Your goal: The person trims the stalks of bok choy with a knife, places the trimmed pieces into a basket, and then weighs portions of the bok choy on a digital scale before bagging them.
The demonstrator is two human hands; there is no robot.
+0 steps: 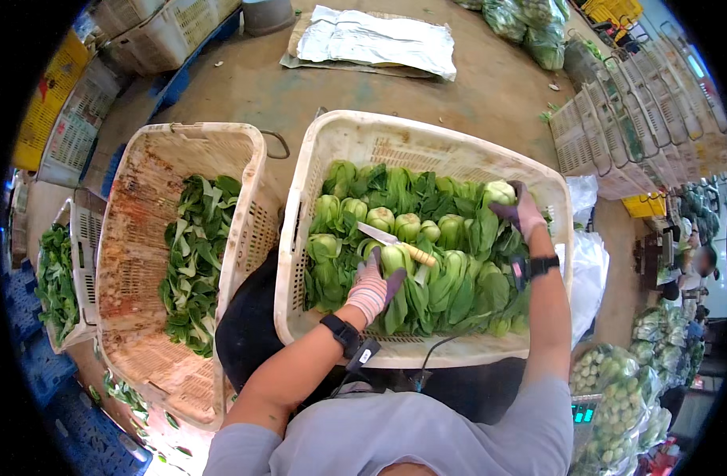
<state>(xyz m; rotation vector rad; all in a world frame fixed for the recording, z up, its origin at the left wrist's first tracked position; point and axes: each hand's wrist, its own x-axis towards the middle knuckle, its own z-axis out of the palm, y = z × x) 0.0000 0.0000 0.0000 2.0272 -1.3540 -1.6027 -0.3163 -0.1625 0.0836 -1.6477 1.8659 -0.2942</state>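
A large white plastic crate (298, 178) in front of me holds rows of green bok choy (407, 228). Both my hands wear purple-grey gloves, the left with a striped cuff. At the crate's near side, my left hand (371, 287) has its fingers and thumb around the base of a bok choy. My right hand (524, 213) grips another bok choy (500, 193), pale base up, by the right wall; its leaves hang toward the rows. A knife (417, 253) with a yellowish handle lies across the bok choy, just beyond my left hand.
A stained crate (133, 206) with loose trimmed leaves (201, 254) stands at left, beside a smaller crate of leaves (58, 278). White sheets (371, 40) lie on the floor ahead. Stacked crates (617, 119) and bagged vegetables (617, 381) are at right. A person (700, 266) is far right.
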